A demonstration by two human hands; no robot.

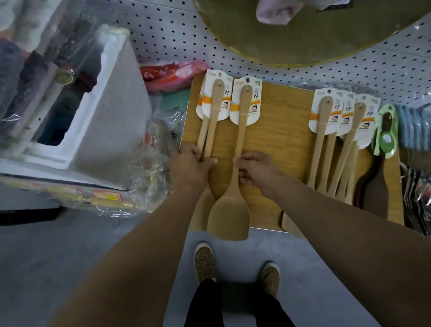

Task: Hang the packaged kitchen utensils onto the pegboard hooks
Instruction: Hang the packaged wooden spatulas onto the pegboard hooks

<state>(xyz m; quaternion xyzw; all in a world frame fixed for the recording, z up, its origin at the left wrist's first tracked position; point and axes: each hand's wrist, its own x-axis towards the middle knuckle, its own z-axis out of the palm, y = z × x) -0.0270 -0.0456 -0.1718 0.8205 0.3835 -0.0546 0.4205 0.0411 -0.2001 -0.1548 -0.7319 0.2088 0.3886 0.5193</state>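
Head view showed hung spatulas (340, 131) on the pegboard (250, 58) at right, while the left hand (192, 163) gripped another pair (213, 125) by the handles and the right hand (257, 169) pinched a third spatula (243, 132), apparently not yet hooked.

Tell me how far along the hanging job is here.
Done: a cluster of carded spatulas hangs on the pegboard, at right. In hand: the left hand grips a pair of spatulas by the handles, the right hand pinches a single spatula; whether their cards sit on hooks, I cannot tell. Left: no loose spatulas in view.
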